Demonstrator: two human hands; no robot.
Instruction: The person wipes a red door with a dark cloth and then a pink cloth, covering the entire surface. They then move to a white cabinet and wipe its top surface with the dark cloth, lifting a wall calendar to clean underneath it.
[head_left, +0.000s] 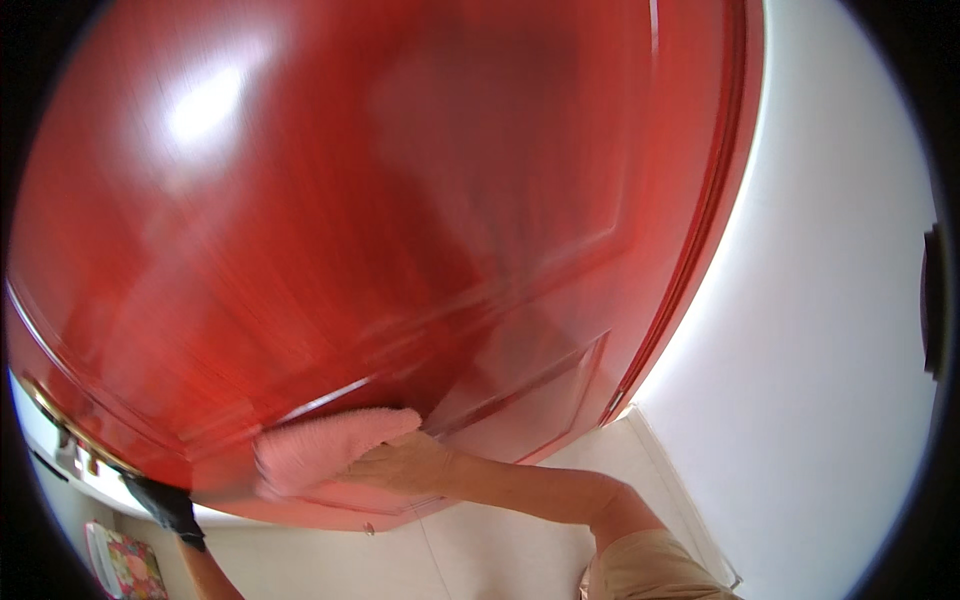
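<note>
A red, glossy wooden panel door (322, 225) with moulded panels fills most of the view. My bare right hand (409, 461) presses a fluffy pink cloth (330, 450) against the lower part of its face. The cloth covers most of the fingers. At the lower left, my left hand (165, 506), in a black glove, grips the door's edge just below a brass-coloured metal strip (71, 431). Some of its fingers are hidden by the edge.
A white wall (810, 300) rises along the door's hinge side, with a dark object (932, 300) at the far right rim. Pale floor tiles (315, 559) lie below. A floral-patterned item (135, 562) sits at the lower left.
</note>
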